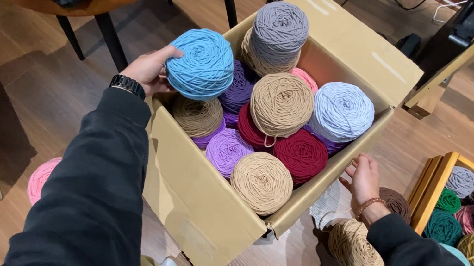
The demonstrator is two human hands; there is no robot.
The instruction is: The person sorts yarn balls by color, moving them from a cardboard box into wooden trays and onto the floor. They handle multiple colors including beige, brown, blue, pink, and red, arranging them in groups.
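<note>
Blue yarn ball (201, 63) is being gripped by the left hand (150, 68), fingers curled around its side, and is being held above the near-left corner of the cardboard box (194, 199). The right hand (363, 178) is being kept open with fingers loosely spread, touching the box's right outer wall and holding nothing. Beige, purple, maroon, grey and pale lilac yarn balls are being carried inside the box. Beside the right wrist a tan yarn ball (352, 247) is lying on the wooden floor (53, 83), near a wooden crate (435, 185) filled with coloured yarn.
</note>
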